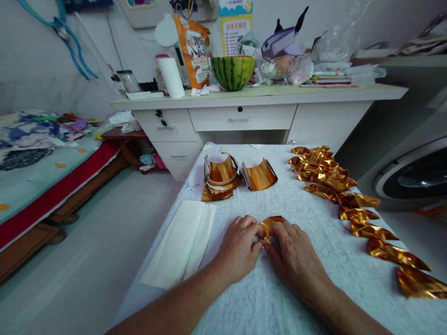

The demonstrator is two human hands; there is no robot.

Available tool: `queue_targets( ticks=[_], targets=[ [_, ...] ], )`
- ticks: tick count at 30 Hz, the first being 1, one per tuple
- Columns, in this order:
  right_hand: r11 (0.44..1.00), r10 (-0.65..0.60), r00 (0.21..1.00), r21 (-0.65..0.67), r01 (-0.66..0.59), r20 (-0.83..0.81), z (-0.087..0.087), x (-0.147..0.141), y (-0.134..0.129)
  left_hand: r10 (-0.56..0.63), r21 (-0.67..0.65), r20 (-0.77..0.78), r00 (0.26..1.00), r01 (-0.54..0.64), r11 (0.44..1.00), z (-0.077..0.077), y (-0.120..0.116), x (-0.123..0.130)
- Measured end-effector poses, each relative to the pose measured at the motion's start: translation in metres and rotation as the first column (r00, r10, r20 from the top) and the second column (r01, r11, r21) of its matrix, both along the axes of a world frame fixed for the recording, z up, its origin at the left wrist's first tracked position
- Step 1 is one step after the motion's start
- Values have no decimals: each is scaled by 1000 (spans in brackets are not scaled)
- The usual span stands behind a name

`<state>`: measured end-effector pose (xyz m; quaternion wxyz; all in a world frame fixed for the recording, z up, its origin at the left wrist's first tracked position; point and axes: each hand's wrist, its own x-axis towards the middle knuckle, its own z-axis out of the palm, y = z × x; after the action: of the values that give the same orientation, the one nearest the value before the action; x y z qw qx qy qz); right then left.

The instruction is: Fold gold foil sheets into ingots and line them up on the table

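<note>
Between my two hands, low over the cloth-covered table (240, 298), is a piece of gold foil paper (270, 226), partly hidden by my fingers. My left hand (240, 246) pinches its left edge between thumb and fingers. On the other side, my right hand (293, 251) has its fingers and thumb closed on the foil. Beyond them lie a curled stack of gold foil sheets (221, 174) and a second curled stack (261, 176). Along the right side runs a row of several folded gold foil pieces (370, 228), pointed at the ends.
A folded pale cloth or paper (179, 242) lies left of my hands. Behind the table stands a white desk (240, 116) holding a halved watermelon (233, 73), an orange snack bag (193, 53) and clutter. A bed (70, 172) is at left, a washing machine (412, 158) at right.
</note>
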<state>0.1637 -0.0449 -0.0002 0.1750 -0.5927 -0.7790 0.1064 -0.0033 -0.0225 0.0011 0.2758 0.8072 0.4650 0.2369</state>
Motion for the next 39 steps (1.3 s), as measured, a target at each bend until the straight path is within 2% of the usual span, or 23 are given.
queue_targets(
  ticks=[13,19,23,29,35,39],
  targets=[
    [999,30,1000,22,-30,0,0,24,0,-1,-1,24,1000,1,1000,-1,0,-1],
    [996,85,986,52,-79,-141,9,36,8,-7,-6,28,1000,7,1000,1,0,-2],
    [993,20,973,115,7,-231,10,44,20,-22,5,33,999,22,1000,1,0,-3],
    [997,-58,954,41,73,-295,-1,46,31,-35,16,42,998,34,999,1,-1,-4],
    [1000,-1,968,9,3,-253,0,44,32,-36,25,50,998,35,999,2,-1,-3],
    [999,-42,975,4,44,-218,-1,39,32,-27,15,39,999,27,1000,3,-2,-2]
  ],
)
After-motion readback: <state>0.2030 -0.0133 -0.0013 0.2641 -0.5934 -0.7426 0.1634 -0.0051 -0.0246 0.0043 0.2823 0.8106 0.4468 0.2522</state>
